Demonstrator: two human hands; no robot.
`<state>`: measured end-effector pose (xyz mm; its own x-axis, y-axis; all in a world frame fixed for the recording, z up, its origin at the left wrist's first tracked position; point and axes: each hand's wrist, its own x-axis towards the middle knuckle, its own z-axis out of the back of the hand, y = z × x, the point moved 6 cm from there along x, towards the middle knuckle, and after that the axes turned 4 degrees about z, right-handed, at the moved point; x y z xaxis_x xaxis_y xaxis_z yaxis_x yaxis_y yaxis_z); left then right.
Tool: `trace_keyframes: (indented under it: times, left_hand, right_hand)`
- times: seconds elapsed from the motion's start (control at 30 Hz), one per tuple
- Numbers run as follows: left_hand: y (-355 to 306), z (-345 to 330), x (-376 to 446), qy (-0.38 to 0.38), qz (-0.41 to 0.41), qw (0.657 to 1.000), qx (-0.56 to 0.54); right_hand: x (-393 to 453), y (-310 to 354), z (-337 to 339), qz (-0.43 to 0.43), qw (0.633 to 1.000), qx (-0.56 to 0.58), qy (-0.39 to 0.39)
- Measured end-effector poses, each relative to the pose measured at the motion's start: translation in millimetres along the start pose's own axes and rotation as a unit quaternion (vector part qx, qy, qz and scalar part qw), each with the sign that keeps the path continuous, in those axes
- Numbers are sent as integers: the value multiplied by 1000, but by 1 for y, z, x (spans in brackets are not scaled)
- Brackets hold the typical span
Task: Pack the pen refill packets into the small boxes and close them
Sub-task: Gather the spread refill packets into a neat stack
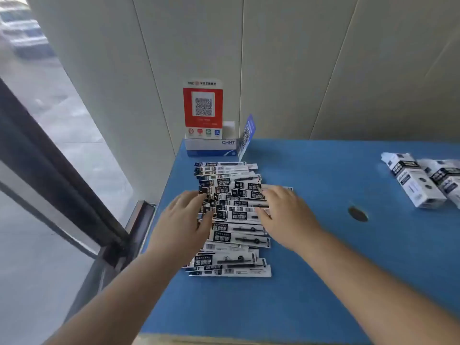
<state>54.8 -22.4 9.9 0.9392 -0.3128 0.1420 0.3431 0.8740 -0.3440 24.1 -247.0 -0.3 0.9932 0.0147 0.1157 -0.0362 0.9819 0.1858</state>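
Note:
A long spread of white-and-black pen refill packets lies on the blue table, running from the far left corner toward me. My left hand rests on the pile's left edge with fingers extended over the packets. My right hand lies flat on the pile's right edge, fingers straight. Neither hand plainly grips a packet. Two small white-and-black boxes lie on their sides at the far right of the table, one partly cut off by the frame edge.
A red QR-code stand sits on a white box at the table's back left corner, with a blue QR card leaning beside it. A round hole marks the tabletop. A glass door frame runs along the left.

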Motion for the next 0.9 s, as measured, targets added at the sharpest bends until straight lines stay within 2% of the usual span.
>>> trace_keyframes:
  times: [0.13, 0.27, 0.37, 0.6, 0.7, 0.77, 0.83, 0.9]
  left_hand:
    - [19, -50, -6, 68, 27, 996, 47]
    - [27, -82, -19, 81, 59, 992, 81]
    - [25, -100, -24, 86, 85, 988, 101]
    - [3, -112, -7, 72, 107, 986, 110]
    - [-1, -110, 1, 62, 112, 988, 84]
    - [5, -104, 5, 43, 110, 990, 72]
    - [18, -97, 8, 30, 122, 990, 70]
    - [34, -94, 11, 38, 159, 986, 44]
  right_hand:
    - [2, -30, -28, -11, 1000, -16, 24]
    - [15, -75, -46, -85, 996, -7, 38]
    - [23, -96, -62, -112, 990, 49, 65]
    - [30, -80, -84, -30, 989, 107, 99]
    - [34, -80, -74, -26, 984, 171, 45]
    - [37, -91, -67, -66, 986, 155, -7]
    - [40, -103, -70, -131, 978, 163, 24]
    - [42, -104, -78, -157, 970, 170, 73]
